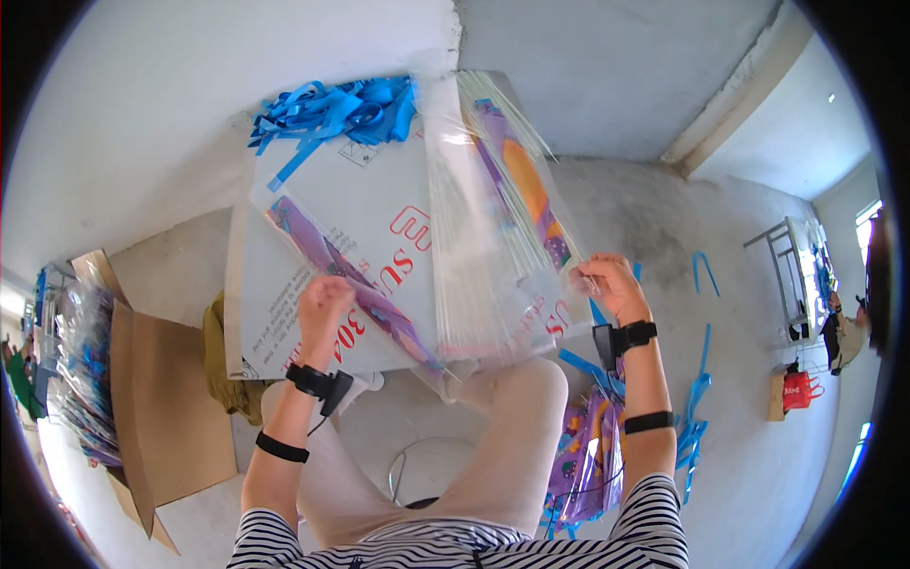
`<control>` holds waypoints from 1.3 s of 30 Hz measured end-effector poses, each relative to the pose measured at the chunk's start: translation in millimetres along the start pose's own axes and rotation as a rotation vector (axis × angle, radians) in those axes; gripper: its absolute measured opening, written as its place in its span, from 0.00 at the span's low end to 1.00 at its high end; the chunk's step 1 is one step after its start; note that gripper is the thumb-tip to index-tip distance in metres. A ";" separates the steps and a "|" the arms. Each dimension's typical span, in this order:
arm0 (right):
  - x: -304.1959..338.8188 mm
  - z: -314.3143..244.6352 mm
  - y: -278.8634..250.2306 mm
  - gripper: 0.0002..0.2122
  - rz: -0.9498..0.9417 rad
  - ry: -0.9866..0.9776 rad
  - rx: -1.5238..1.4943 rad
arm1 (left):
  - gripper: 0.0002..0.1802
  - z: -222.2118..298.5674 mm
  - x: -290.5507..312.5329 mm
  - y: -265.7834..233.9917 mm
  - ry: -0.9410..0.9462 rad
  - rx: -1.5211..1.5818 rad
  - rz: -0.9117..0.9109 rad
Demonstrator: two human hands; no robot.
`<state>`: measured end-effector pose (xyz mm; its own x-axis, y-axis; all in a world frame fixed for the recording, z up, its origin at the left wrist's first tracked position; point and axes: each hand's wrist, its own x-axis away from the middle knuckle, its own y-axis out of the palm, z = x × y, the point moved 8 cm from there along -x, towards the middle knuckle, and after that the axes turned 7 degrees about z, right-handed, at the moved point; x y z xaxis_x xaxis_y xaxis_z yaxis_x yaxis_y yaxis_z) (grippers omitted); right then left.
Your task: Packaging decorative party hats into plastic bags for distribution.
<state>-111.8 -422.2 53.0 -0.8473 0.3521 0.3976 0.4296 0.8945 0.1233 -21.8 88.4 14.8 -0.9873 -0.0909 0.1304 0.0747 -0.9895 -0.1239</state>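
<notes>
A long, narrow purple printed roll, apparently in a clear sleeve, lies slantwise across the board-topped table. Over its left side is my left hand, with its fingers curled closed; what they grip, if anything, is hidden. My right hand is closed at the table's right edge, pinching the edge of a clear plastic bag. Beside that bag runs a fan of thin pale strips or rods. A second printed piece, purple and orange, lies under clear plastic at the far right of the table.
Blue ribbons are heaped at the table's far left. An open cardboard box stands left, by plastic-wrapped goods. More purple printed packs lie by my right leg, with blue strips on the floor. A metal rack stands right.
</notes>
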 end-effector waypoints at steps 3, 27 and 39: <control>50.0 29.2 10.8 0.04 -0.068 0.096 -0.134 | 0.12 12.8 58.8 66.3 -0.256 0.146 -0.208; 323.2 91.1 205.4 0.13 -0.040 -0.870 1.114 | 0.16 -2.9 159.7 147.4 -0.429 0.328 -0.590; 266.7 164.0 142.2 0.11 -0.055 0.179 -0.294 | 0.24 -3.3 168.0 137.0 -0.511 0.347 -0.609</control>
<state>-327.9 -156.0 27.5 -0.8147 0.2282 0.5331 0.4782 0.7844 0.3950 -177.9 -62.0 16.4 -0.6912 0.5091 0.5129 -0.3259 -0.8531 0.4075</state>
